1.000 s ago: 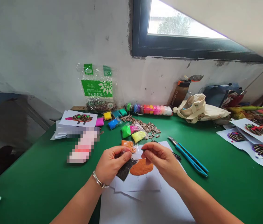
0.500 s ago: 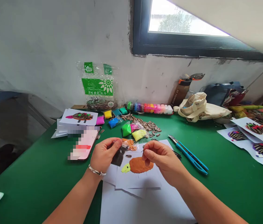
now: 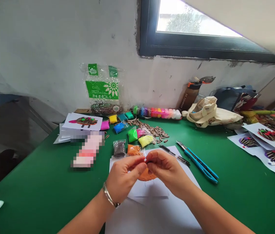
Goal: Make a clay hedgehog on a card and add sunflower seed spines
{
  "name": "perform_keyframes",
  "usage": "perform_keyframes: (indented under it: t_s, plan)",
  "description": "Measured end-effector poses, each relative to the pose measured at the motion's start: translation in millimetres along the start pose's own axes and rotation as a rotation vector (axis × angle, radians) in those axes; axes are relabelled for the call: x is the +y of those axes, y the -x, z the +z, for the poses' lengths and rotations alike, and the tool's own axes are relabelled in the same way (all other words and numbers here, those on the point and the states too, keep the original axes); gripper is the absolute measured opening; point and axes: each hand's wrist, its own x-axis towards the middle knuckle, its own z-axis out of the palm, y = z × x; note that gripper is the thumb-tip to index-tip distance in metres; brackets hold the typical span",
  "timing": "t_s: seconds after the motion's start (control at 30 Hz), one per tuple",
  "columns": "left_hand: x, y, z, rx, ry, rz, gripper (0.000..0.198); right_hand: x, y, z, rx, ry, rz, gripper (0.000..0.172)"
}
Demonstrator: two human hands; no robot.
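Head view: the left hand and right hand pinch closed at the fingertips, their small held item hidden, above an orange clay shape; a slip could drop the item or smear the soft clay.

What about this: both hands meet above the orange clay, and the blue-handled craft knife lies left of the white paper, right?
Wrong: the head view shows the blue-handled craft knife right of the white paper. The left hand and right hand meet above the orange clay.

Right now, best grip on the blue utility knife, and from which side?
Grip the blue utility knife mid-handle, coming from the near right: it lies flat on the green tabletop, blade end pointing away, handle end toward the right hand, the closer hand.
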Motion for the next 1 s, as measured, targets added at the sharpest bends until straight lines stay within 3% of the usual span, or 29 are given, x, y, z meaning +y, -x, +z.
perform_keyframes:
  t_s: [0.07, 0.17, 0.3, 0.47, 0.63, 0.83, 1.0]
  plan:
    - [0, 0, 5.9, -0.053, 0.032, 0.004, 0.024, 2, 1, 1, -0.023, -0.039, 0.028, 0.019]
    - [0, 0, 7.1, -0.042, -0.018, 0.056, 0.021, 2, 1, 1, -0.035, -0.028, 0.059, 0.017]
    - [2, 1, 4.6, -0.048, -0.085, 0.101, 0.019, 0, 0, -1, 0.015, 0.146, -0.045, 0.016]
    - [-3, 0, 5.1, -0.01, -0.025, 0.053, 0.019, -2, 1, -5, 0.026, 0.275, -0.1, 0.014]
    - [-10, -3, 5.0, 0.053, 0.009, 0.02, 0.018, -2, 3, -5, 0.031, 0.224, -0.09, 0.013]
    - [-7, -3, 3.4, 0.022, 0.022, 0.011, 0.02, 2, 2, -1, 0.023, 0.26, -0.102, 0.012]
    - [-3, -4, 3.8, -0.036, 0.18, -0.076, 0.021, 2, 0, 0, 0.032, 0.387, -0.147, 0.009]
